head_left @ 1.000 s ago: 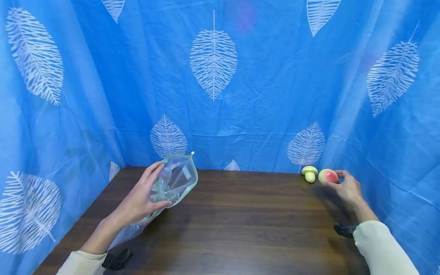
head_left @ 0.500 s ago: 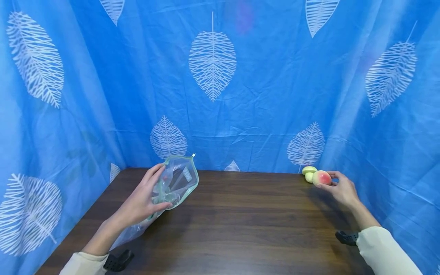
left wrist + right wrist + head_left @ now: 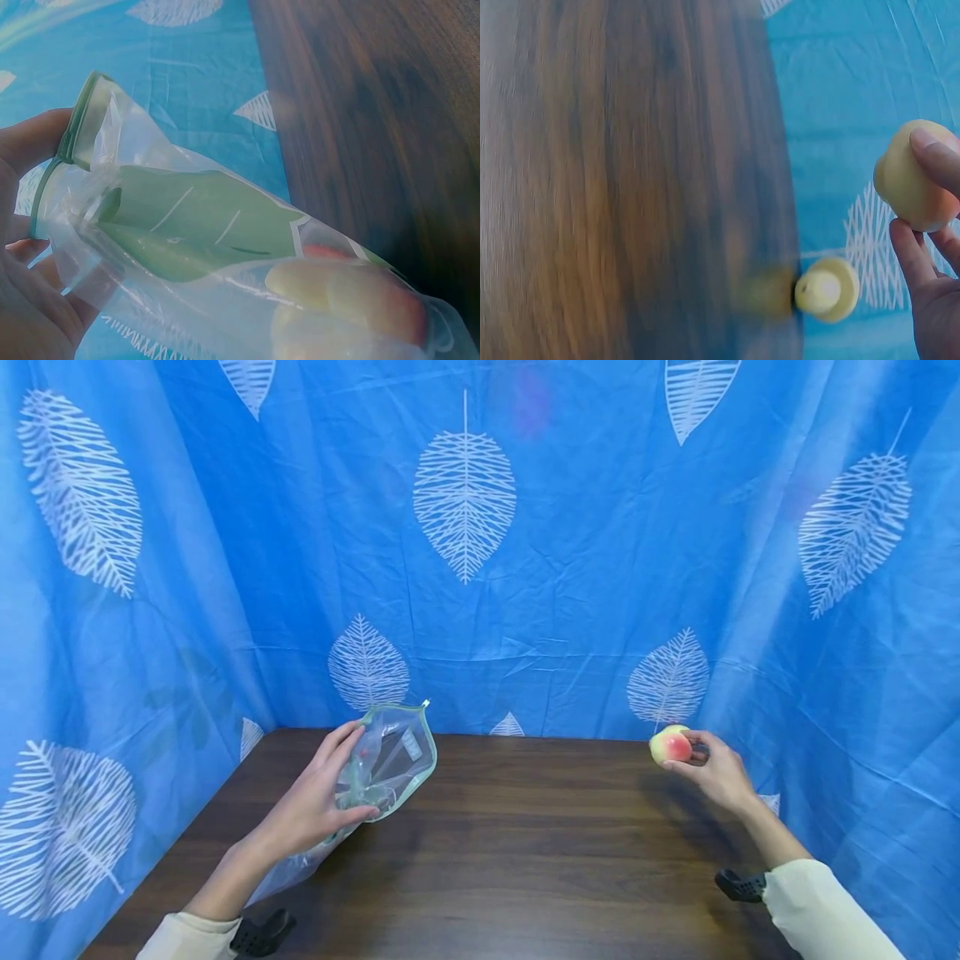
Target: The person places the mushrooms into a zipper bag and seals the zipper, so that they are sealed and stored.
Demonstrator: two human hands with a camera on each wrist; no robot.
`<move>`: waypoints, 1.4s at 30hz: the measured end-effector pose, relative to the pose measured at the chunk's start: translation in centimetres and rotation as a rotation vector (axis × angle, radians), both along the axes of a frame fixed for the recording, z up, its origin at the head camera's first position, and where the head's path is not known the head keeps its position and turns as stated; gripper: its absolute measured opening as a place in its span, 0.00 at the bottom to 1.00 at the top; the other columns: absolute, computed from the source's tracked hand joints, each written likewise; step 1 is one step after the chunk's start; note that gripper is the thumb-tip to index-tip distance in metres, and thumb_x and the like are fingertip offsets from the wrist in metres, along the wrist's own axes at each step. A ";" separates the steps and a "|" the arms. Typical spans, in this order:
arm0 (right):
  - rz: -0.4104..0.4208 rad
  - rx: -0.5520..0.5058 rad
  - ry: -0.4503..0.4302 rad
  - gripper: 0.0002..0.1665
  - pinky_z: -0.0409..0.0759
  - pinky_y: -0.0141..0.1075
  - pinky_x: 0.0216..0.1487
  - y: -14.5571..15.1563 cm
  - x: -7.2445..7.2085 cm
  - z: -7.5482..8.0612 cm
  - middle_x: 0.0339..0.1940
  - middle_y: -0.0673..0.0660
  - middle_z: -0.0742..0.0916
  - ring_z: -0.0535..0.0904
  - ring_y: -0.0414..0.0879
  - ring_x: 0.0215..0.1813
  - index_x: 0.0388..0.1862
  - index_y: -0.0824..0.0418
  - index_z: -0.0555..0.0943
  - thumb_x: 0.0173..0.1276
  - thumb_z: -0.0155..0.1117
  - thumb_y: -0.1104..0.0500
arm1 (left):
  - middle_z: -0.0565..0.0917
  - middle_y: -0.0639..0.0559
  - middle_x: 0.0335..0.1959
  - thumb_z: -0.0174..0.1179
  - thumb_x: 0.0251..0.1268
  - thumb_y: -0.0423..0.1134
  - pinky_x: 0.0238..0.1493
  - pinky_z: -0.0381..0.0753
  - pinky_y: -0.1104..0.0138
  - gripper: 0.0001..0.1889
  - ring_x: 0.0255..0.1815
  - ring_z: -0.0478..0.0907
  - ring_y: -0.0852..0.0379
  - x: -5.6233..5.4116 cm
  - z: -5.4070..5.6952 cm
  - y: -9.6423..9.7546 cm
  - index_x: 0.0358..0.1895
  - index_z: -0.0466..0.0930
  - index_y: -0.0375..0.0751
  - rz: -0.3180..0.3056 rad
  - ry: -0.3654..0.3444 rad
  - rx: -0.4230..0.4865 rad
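Observation:
My left hand [image 3: 307,806] grips the mouth of a clear zip bag [image 3: 401,768] with a green rim, fingers at the far edge and thumb at the near one. The bag's mouth gapes. Through its wall in the left wrist view, yellow and red rounded things [image 3: 352,300] show; their kind is unclear. At the right, my right hand [image 3: 716,772] pinches a toy peach [image 3: 671,746], yellow with a pink-red side, between thumb and fingers, raised off the table. A toy mushroom [image 3: 825,290], pale yellow, stands by the table's far edge, mostly hidden behind the peach in the head view.
The dark wooden table [image 3: 525,843] lies between the hands. Blue cloth [image 3: 570,568] with white leaf prints hangs behind it and at both sides. Each wrist wears a black strap [image 3: 741,885].
My right hand has carried the peach leftward, from beside the mushroom to in front of it in the head view. The left hand and bag have stayed nearly still.

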State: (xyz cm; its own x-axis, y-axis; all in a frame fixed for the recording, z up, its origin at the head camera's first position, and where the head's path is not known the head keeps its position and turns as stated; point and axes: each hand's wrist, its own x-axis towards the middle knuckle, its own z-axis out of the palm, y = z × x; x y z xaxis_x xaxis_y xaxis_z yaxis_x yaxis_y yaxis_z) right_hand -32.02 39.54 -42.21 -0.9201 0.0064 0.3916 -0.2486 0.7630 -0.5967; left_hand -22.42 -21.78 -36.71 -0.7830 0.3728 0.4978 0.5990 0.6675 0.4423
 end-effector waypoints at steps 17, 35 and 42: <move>0.191 -0.057 0.046 0.39 0.82 0.28 0.41 -6.2 -1.1 0.3 0.57 0.71 0.81 0.85 0.65 0.52 0.65 0.73 0.75 0.61 0.82 0.59 | 0.55 0.35 0.79 0.82 0.51 0.35 0.57 0.80 0.42 0.56 0.73 0.62 0.32 0.3 0.0 -0.1 0.80 0.54 0.29 -0.008 0.002 0.007; 0.318 -0.091 0.063 0.37 0.87 0.44 0.48 -10.7 -1.4 0.3 0.57 0.68 0.82 0.86 0.62 0.52 0.64 0.70 0.77 0.59 0.83 0.60 | 0.55 0.36 0.79 0.82 0.52 0.37 0.57 0.80 0.42 0.55 0.72 0.64 0.33 0.4 0.1 0.0 0.80 0.55 0.30 0.004 -0.010 -0.001; 0.349 -0.098 0.079 0.36 0.86 0.50 0.50 -12.9 -1.6 0.7 0.57 0.66 0.82 0.86 0.62 0.53 0.63 0.69 0.78 0.59 0.83 0.60 | 0.55 0.36 0.79 0.82 0.52 0.36 0.57 0.80 0.42 0.56 0.72 0.63 0.33 0.4 0.1 0.1 0.80 0.54 0.31 0.003 -0.002 -0.004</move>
